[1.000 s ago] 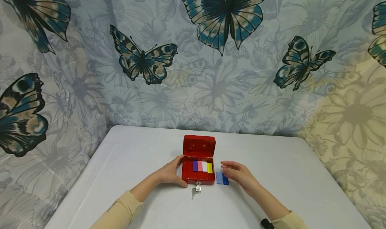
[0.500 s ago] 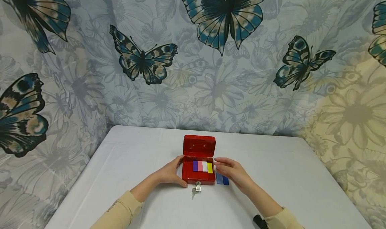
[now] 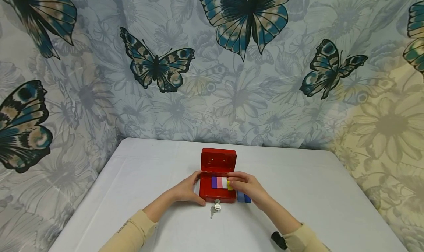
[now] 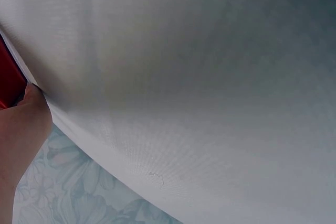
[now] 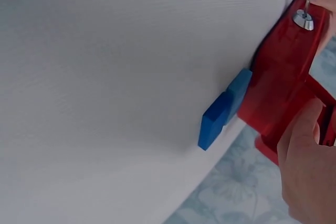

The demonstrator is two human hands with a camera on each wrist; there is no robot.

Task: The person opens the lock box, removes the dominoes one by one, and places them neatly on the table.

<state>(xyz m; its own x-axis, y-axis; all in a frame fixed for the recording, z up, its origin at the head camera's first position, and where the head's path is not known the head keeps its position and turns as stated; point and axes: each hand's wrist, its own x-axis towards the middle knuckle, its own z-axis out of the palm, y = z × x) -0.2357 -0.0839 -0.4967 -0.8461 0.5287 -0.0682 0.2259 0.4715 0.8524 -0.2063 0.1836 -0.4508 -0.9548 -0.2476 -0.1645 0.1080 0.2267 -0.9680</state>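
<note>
The red box (image 3: 208, 197) stands with its lid (image 3: 218, 160) raised. Purple (image 3: 214, 182), pink (image 3: 219, 182), white (image 3: 224, 182) and yellow (image 3: 230, 186) blocks lie side by side inside. My left hand (image 3: 185, 190) grips the box's left side, thumb at the front corner, fingers at the back; the left wrist view shows this hand (image 4: 23, 135) at the red wall. Over the box's right edge, my right hand (image 3: 250, 189) has its fingertips at the yellow block, partly covering it. In the right wrist view this hand (image 5: 310, 166) shows nothing held; contact is unclear.
Light blue (image 5: 239, 95) and dark blue (image 5: 214, 121) blocks lie on the white table beside the box's right wall. A silver lock (image 3: 217, 204) with keys (image 3: 212, 210) hangs at the front. A butterfly-patterned cloth (image 3: 238, 97) rises behind the table.
My right hand has moved left, from above the blue blocks to over the box's right edge and the yellow block. My left hand and the box have stayed in place.
</note>
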